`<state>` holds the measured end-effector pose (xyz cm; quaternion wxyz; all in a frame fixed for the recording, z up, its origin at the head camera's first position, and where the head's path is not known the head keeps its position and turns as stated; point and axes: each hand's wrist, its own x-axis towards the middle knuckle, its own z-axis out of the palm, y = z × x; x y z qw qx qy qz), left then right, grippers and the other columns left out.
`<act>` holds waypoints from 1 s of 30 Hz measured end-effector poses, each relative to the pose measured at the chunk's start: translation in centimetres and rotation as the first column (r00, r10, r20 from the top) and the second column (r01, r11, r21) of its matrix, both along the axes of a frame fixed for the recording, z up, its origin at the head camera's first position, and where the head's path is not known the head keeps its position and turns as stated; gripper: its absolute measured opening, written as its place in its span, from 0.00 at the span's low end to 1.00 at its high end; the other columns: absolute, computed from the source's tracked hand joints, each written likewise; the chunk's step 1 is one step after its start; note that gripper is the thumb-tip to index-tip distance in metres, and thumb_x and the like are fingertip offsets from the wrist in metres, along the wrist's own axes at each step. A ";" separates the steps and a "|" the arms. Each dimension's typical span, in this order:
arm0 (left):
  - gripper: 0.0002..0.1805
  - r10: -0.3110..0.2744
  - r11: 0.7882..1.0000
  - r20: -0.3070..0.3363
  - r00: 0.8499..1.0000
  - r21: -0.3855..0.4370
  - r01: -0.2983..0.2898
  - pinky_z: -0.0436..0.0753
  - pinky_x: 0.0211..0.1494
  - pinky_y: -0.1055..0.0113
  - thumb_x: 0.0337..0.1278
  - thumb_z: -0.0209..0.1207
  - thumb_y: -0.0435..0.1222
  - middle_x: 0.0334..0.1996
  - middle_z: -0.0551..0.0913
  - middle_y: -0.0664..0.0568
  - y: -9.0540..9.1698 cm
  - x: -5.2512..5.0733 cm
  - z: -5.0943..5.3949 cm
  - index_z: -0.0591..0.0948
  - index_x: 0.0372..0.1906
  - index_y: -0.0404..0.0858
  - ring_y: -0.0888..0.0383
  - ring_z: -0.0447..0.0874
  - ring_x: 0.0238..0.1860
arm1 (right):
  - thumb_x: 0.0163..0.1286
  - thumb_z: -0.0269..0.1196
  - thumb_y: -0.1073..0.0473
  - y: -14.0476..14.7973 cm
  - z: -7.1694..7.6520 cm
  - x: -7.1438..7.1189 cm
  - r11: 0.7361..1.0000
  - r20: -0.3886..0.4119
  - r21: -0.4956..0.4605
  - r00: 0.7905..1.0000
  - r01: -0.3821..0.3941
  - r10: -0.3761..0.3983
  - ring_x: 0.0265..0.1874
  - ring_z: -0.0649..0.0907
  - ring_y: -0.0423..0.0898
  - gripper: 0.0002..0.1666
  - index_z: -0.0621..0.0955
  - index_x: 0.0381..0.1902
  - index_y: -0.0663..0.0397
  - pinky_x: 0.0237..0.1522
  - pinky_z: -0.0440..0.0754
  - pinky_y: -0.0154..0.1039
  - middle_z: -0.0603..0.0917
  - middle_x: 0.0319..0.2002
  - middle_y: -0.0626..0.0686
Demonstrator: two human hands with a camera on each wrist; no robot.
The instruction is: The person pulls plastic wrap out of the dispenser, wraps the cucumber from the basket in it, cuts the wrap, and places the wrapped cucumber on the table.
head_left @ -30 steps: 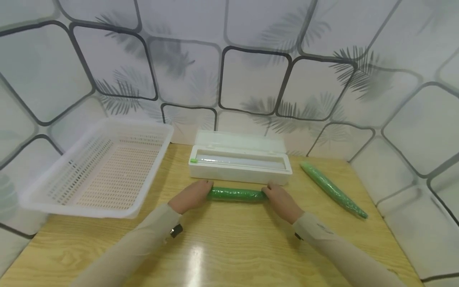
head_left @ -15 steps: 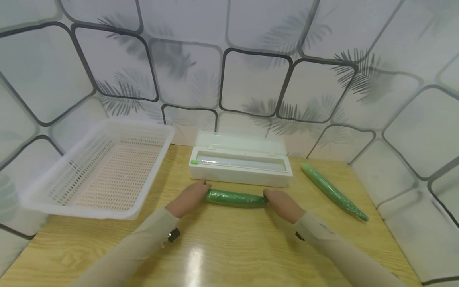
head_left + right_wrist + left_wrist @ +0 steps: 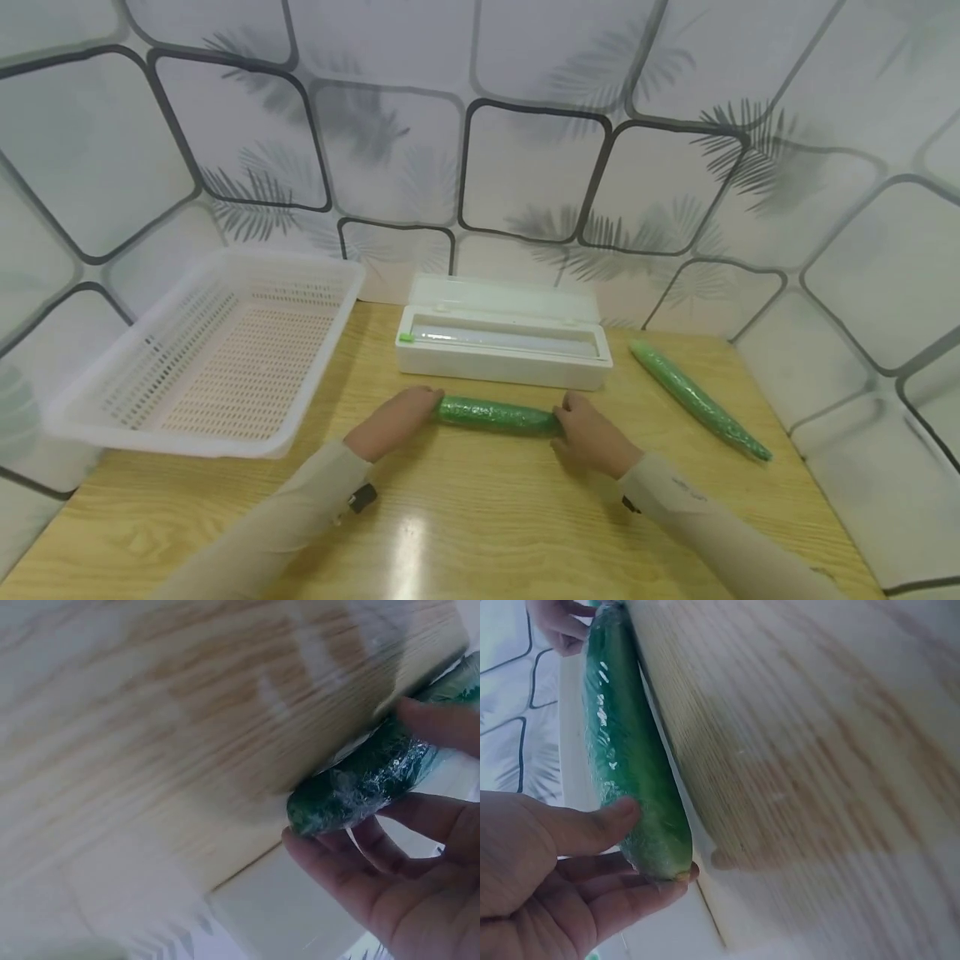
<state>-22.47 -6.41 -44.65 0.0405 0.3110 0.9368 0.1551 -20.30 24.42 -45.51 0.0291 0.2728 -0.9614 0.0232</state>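
Note:
A green cucumber (image 3: 497,416) in clear plastic film lies crosswise low over the table in the head view. My left hand (image 3: 395,421) holds its left end; in the left wrist view the thumb (image 3: 619,817) lies on top and the fingers are curled beneath. At the other end, my right hand (image 3: 597,435) grips the cucumber between thumb and fingers, and the right wrist view shows the film crumpled over that darker tip (image 3: 322,802). Just behind stands a white cling film box (image 3: 502,367), lid up, with a film roll (image 3: 502,337) inside.
Another film-wrapped cucumber (image 3: 697,400) lies slantwise on the wooden table (image 3: 480,517) at the right. A white perforated basket (image 3: 187,446) stands at the left. The patterned wall (image 3: 525,167) closes off the back and both sides.
The cucumber's right end has come slightly nearer to me, so it now lies at a slight slant. My right hand has shifted its hold a little; both hands stay at the ends.

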 end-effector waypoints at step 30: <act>0.30 0.047 0.990 -0.137 0.990 -0.126 -0.065 0.82 0.36 0.58 0.53 0.61 0.35 0.41 0.82 0.41 0.6 -0.8 -1.2 0.68 0.62 0.33 0.48 0.82 0.36 | 0.56 0.69 0.52 -0.8 -0.2 -0.1 0.999 -0.031 -0.006 0.999 0.034 -0.034 0.38 0.83 0.51 0.35 0.71 0.59 0.60 0.39 0.83 0.46 0.80 0.45 0.58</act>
